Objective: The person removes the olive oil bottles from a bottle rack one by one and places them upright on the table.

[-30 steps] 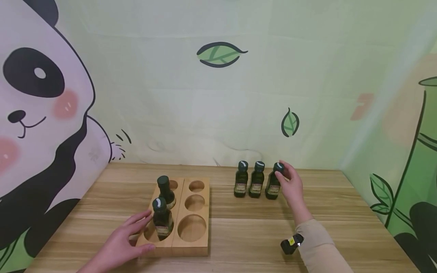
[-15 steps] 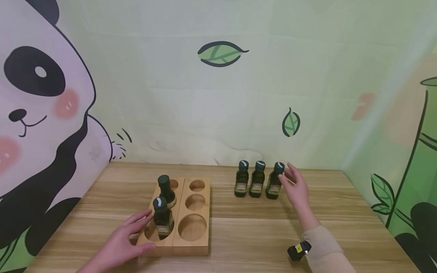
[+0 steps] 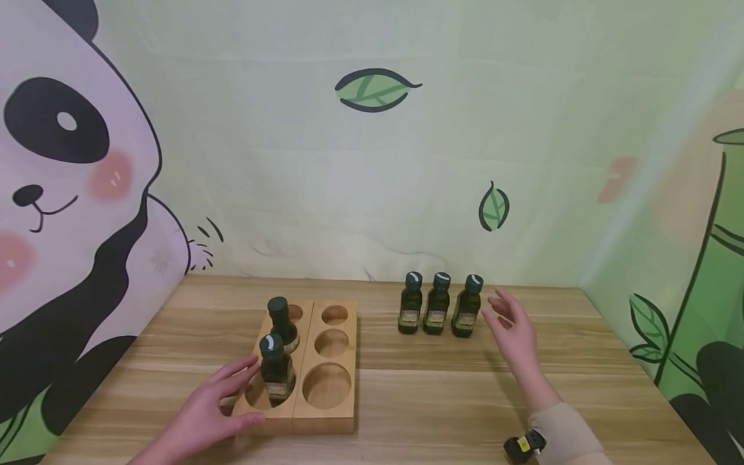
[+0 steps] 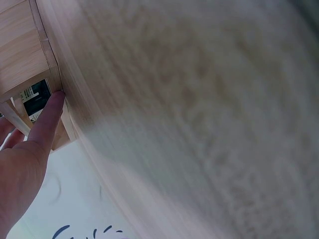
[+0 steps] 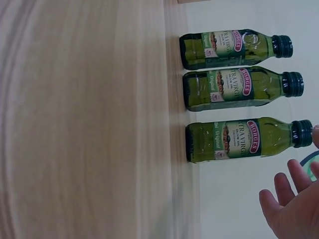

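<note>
Three small dark-green glass olive oil bottles stand upright in a row at the back right: a left one [image 3: 410, 303], a middle one [image 3: 437, 303] and a right one [image 3: 467, 306]. Just right of the row, my right hand [image 3: 514, 332] hovers with its fingers loosely bent and nothing in them. In the right wrist view the bottles' labels [image 5: 239, 138] face the camera. My left hand [image 3: 203, 407] rests on the near left corner of a wooden holder [image 3: 325, 423] with straight fingers. Two more dark bottles stand in its left column, a front one [image 3: 278, 371] and a back one [image 3: 283, 326].
The holder's right column shows three round recesses, the largest [image 3: 327, 386] nearest. Under everything lies a wood-grain table [image 3: 418, 400]. A printed cloth backdrop [image 3: 372, 194] rises along its back edge. A black device [image 3: 523, 445] sits on my right wrist.
My right hand has let go of the rightmost bottle's cap and drawn back to the right. That bottle stays upright in the row. My left hand has not moved.
</note>
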A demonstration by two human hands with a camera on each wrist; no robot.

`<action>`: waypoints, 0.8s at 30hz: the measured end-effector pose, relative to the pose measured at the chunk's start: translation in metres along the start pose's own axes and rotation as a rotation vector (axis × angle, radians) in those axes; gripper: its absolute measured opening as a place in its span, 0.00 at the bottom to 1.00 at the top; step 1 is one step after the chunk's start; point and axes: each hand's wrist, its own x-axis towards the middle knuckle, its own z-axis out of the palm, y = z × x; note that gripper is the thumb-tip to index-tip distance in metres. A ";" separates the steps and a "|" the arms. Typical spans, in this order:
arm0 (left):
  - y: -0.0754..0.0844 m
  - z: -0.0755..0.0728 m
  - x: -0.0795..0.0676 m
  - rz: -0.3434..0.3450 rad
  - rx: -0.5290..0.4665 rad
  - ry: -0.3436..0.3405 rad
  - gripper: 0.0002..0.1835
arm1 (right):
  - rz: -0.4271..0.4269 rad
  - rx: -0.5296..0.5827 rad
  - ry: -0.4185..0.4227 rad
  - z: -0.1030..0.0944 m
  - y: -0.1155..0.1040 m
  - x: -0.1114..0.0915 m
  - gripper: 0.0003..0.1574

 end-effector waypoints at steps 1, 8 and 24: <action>0.000 0.000 0.000 0.000 0.002 0.000 0.44 | -0.001 0.001 0.007 0.000 -0.001 -0.001 0.33; -0.002 0.000 0.001 -0.008 0.008 0.001 0.45 | -0.026 0.017 0.024 0.001 -0.010 -0.007 0.30; -0.003 0.001 0.001 -0.029 0.021 -0.009 0.47 | -0.198 -0.019 -0.039 0.022 -0.022 -0.025 0.25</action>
